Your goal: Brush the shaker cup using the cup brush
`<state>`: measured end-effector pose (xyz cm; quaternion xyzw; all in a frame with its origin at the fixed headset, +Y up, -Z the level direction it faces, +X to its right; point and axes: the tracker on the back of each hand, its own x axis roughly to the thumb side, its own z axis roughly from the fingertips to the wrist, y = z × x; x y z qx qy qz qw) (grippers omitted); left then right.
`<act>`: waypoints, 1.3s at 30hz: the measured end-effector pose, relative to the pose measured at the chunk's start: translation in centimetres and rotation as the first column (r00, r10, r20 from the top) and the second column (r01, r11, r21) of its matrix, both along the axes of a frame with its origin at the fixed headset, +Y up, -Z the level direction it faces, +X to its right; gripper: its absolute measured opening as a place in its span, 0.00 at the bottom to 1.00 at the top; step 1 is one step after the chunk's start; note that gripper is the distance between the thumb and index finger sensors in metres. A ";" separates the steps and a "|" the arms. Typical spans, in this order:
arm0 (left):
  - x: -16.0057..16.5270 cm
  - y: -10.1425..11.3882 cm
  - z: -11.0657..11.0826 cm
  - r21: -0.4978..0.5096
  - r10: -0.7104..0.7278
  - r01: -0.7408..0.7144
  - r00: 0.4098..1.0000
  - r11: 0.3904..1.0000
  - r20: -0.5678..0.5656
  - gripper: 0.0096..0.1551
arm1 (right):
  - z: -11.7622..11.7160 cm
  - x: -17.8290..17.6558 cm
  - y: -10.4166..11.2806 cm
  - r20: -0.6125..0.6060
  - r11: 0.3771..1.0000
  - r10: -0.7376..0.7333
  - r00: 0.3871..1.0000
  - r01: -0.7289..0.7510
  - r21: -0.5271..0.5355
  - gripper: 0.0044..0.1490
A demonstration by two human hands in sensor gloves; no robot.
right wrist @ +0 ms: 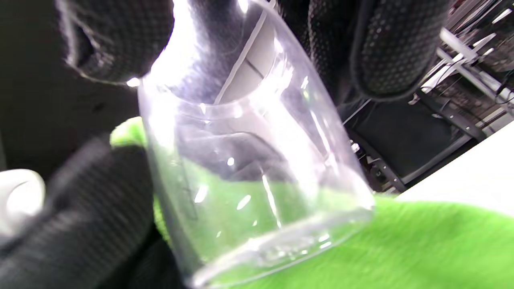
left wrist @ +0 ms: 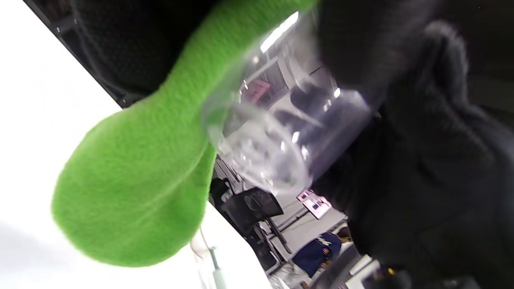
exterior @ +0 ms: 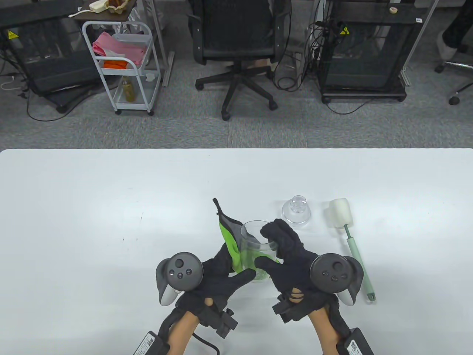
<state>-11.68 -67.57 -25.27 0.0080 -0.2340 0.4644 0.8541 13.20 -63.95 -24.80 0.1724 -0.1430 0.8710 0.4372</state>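
Observation:
The clear shaker cup [exterior: 256, 255] is held tilted above the table between both hands. My right hand [exterior: 284, 251] grips it near the rim and side. My left hand [exterior: 236, 273] holds a green and grey cloth [exterior: 230, 240] against the cup's left side and bottom. The cup [right wrist: 249, 160] and the cloth [right wrist: 401, 245] fill the right wrist view; both also show in the left wrist view, cup [left wrist: 277, 132] and cloth [left wrist: 140, 172]. The cup brush [exterior: 351, 240], white sponge head and pale green handle, lies on the table to the right of my right hand.
The clear shaker lid [exterior: 296, 211] sits on the white table [exterior: 92, 222] just behind my right hand, left of the brush head. An office chair [exterior: 240, 48] and a white cart [exterior: 125, 63] stand beyond the table's far edge.

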 end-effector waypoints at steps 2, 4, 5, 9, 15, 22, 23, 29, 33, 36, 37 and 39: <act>-0.6 0.4 0.0 0.080 -0.069 0.079 0.991 0.994 -0.114 0.32 | -0.2 0.5 -0.1 0.018 1.000 0.031 0.999 -0.031 0.005 0.38; -0.9 0.5 -0.1 0.079 -0.122 0.136 0.979 0.987 -0.163 0.30 | -0.5 0.6 -0.3 0.044 0.999 0.050 0.998 -0.050 0.005 0.32; -1.2 0.5 -0.1 0.093 -0.137 0.157 0.972 0.983 -0.192 0.30 | -0.6 0.5 -0.5 0.050 0.997 0.075 0.996 -0.075 0.001 0.31; -2.8 1.0 -0.4 0.115 -0.208 0.254 0.928 0.960 -0.309 0.29 | -1.1 0.0 -1.1 0.078 0.989 0.148 0.986 -0.147 -0.008 0.28; -7.6 2.3 -0.7 0.104 -0.236 0.333 0.824 0.937 -0.514 0.29 | -2.7 -2.2 -3.3 0.082 0.961 0.273 0.958 -0.268 -0.073 0.28; -10.3 1.6 -1.2 0.017 -0.192 0.243 0.806 0.970 -0.560 0.29 | -4.9 -4.9 -7.1 0.052 0.903 0.410 0.911 -0.398 -0.162 0.29; -10.4 1.5 -1.2 0.008 -0.204 0.252 0.801 0.968 -0.563 0.29 | -5.1 -5.1 -7.6 0.044 0.900 0.413 0.910 -0.401 -0.172 0.29; -10.2 1.0 -1.5 -0.008 -0.248 0.299 0.778 0.954 -0.578 0.29 | -5.5 -5.3 -8.4 -0.004 0.898 0.402 0.916 -0.395 -0.195 0.32; -10.3 0.8 -1.5 -0.024 -0.257 0.302 0.765 0.953 -0.590 0.29 | -5.5 -4.9 -8.1 -0.052 0.914 0.339 0.939 -0.342 -0.219 0.38; -10.4 0.7 -1.6 -0.031 -0.265 0.308 0.762 0.951 -0.591 0.29 | -5.4 -4.4 -7.4 -0.053 0.924 0.314 0.948 -0.318 -0.214 0.40; -10.4 0.7 -1.6 -0.031 -0.266 0.309 0.761 0.951 -0.592 0.29 | -5.4 -4.3 -7.1 -0.049 0.925 0.313 0.948 -0.316 -0.211 0.40; -10.5 0.8 -1.6 -0.034 -0.270 0.313 0.757 0.949 -0.595 0.29 | -5.5 -3.4 -5.9 -0.025 0.931 0.290 0.957 -0.289 -0.224 0.43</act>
